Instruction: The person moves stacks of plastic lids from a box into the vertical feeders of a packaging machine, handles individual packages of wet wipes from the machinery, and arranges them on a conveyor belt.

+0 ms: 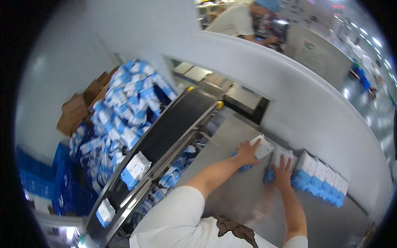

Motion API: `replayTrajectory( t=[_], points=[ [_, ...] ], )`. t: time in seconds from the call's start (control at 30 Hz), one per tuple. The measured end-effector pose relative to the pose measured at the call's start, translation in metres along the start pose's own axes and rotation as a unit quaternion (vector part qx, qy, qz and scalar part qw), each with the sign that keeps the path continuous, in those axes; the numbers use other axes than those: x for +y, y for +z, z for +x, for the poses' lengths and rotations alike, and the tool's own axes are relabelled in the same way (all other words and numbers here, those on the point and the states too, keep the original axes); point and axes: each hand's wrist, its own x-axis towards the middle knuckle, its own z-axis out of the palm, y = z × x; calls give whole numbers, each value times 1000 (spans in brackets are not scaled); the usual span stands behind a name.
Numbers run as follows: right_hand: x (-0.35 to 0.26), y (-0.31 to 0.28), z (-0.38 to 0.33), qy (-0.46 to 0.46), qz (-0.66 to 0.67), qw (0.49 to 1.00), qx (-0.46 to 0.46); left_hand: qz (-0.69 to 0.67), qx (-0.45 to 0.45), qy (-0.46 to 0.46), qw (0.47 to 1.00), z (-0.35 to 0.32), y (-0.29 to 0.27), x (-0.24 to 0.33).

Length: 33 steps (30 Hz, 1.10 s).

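Note:
My left hand [248,153] grips a white-and-blue wrapped pack [264,148] on the metal table [235,198], its fingers bent over the upper part. My right hand [283,170] is closed over a second white-and-blue pack [269,174], fingers spread across its top. Just right of that hand stands a tight row of several similar packs [320,177], against the white wall. The undersides of both held packs are hidden.
Left of the table runs a black conveyor belt [173,120] carrying two packs, a nearer one [106,213] and a farther one [136,170]. Beyond it lies a big heap of packs [120,111] beside brown cartons [76,109]. Behind the wall another person [235,20] works.

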Motion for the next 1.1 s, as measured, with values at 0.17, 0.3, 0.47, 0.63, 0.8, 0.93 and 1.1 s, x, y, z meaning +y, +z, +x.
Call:
replayTrajectory(
  t=[0.17, 0.3, 0.47, 0.63, 0.8, 0.93, 1.1],
  points=[
    [-94, -58, -27, -19, 120, 992, -42, -451, 39, 48, 891, -99, -49, -157],
    [-127, -54, 13, 30, 304, 950, 64, -13, 271, -95, 958, -186, -110, -238],
    [-254, -109, 138, -66, 369, 916, 142, 61, 277, -158, 946, -208, -91, -329],
    [-377, -117, 256, -57, 223, 966, 122, 49, 312, -152, 936, -244, -64, -343],
    [-441, -110, 309, 3, 143, 990, 11, 32, 284, -179, 942, -294, -55, -353],
    [-448, -86, 308, -11, 146, 988, -38, 8, 275, -174, 946, -337, -58, -361],
    [-392, -82, 240, -40, 328, 944, 21, 7, 296, -79, 952, -333, -80, -353]
  ],
)
